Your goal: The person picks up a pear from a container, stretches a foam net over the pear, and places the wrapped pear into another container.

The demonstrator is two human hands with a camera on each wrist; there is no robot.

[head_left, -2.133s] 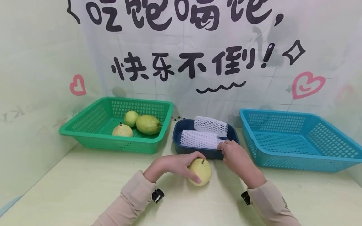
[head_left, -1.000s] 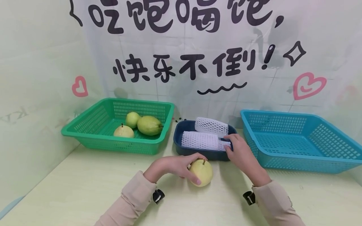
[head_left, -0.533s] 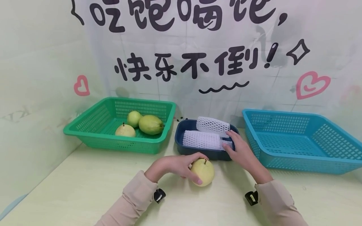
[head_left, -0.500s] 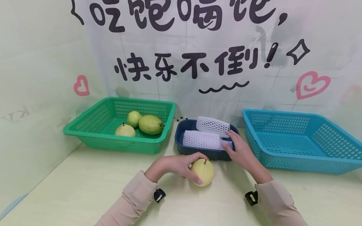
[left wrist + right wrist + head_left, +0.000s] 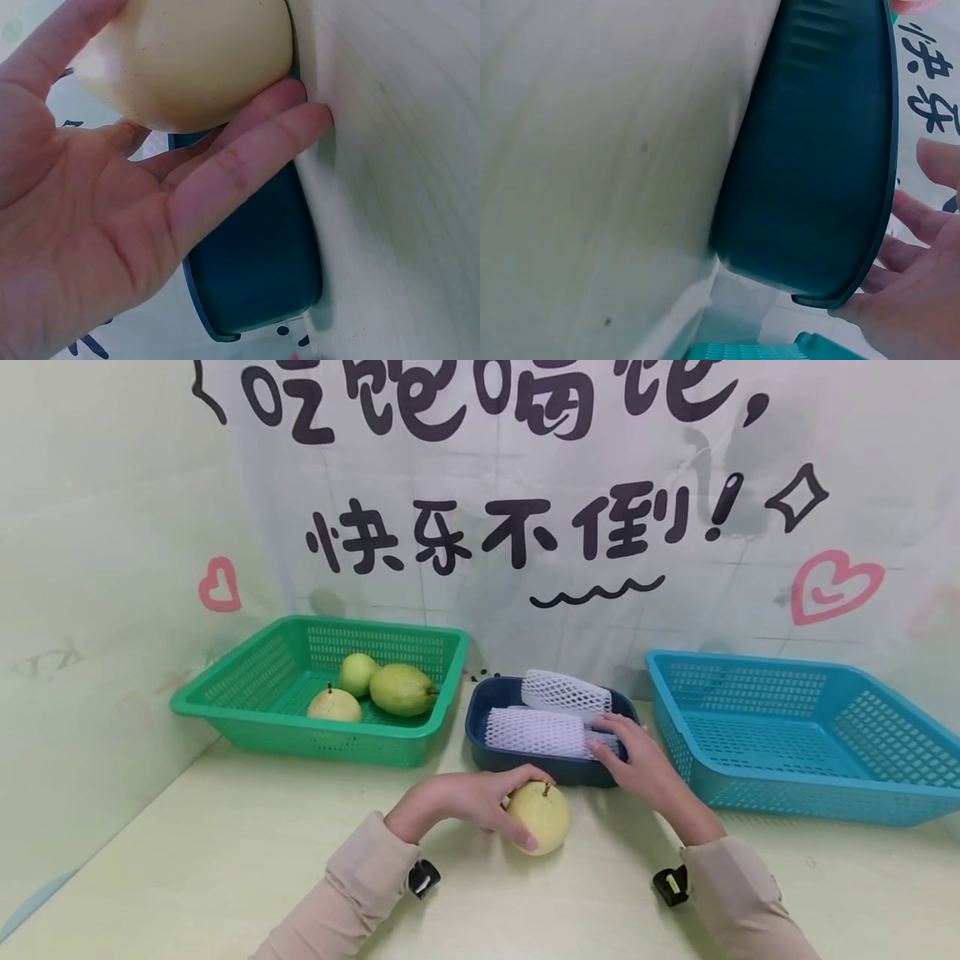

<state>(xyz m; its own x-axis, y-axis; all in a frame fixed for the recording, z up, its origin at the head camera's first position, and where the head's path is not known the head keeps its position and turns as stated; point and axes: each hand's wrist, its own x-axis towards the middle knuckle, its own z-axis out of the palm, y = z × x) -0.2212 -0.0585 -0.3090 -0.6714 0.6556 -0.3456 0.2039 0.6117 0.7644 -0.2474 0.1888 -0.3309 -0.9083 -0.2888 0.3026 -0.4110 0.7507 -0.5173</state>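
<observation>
My left hand (image 5: 487, 806) grips a round yellow pear (image 5: 546, 821) from its left side, thumb in front and fingers behind; the pear is at the front of a dark blue tray (image 5: 555, 770). In the left wrist view the pear (image 5: 195, 60) sits between thumb and curved fingers. White foam fruit nets (image 5: 534, 732) lie in the tray. Over the tray's right end, my right hand (image 5: 645, 766) has thumb and fingers apart, the fingertips at the nets' right ends. The right wrist view has that hand (image 5: 922, 277) beside the tray's rim, its fingertips partly hidden.
At the left stands a green basket (image 5: 315, 739) holding a yellow pear (image 5: 334, 706), a round green fruit (image 5: 358, 675) and a larger oval green fruit (image 5: 402, 690). A blue basket (image 5: 810, 789) stands right of the tray. Behind them rises a wall sheet (image 5: 465, 635) with lettering.
My right hand was pinching at the near net's end, then spread its fingers over the tray's right end and shifted slightly right. My left hand keeps its grip on the pear.
</observation>
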